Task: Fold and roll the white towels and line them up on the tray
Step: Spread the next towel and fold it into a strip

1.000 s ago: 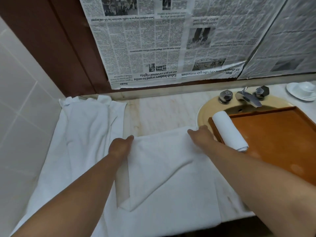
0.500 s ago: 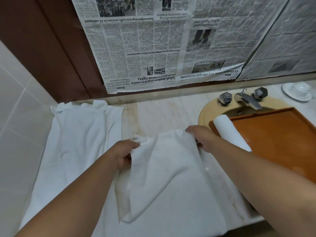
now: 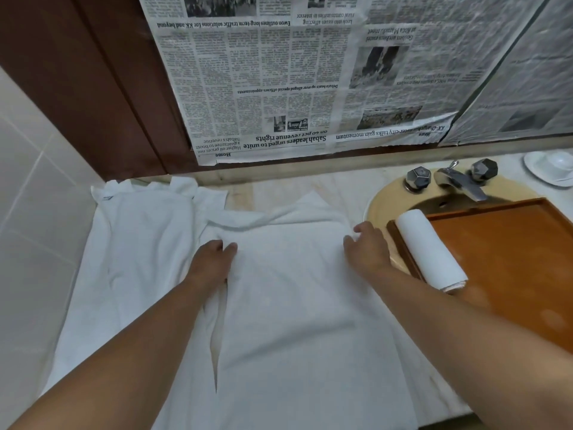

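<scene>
Pressing flat with the left hand [image 3: 214,262] on the left edge of a white towel [image 3: 294,321], fingers laid forward, curled round nothing. Touching the same towel's far right corner with the right hand [image 3: 367,249], fingers bent at the cloth; impossible to tell whether pinching it or merely resting there. Spread across a pale marble counter [image 3: 325,187], with the far edge rumpled and one corner peaking toward the wall. Lying just beside it to the left and partly underneath: more white towels [image 3: 139,259], unfolded. Resting along the left end of a wooden tray [image 3: 511,259], close to the right forearm: one rolled towel [image 3: 431,249]. Set over a beige sink [image 3: 384,206], below a chrome faucet [image 3: 459,181]. Pasted upside down on the wall behind: newspaper [image 3: 279,88].
</scene>
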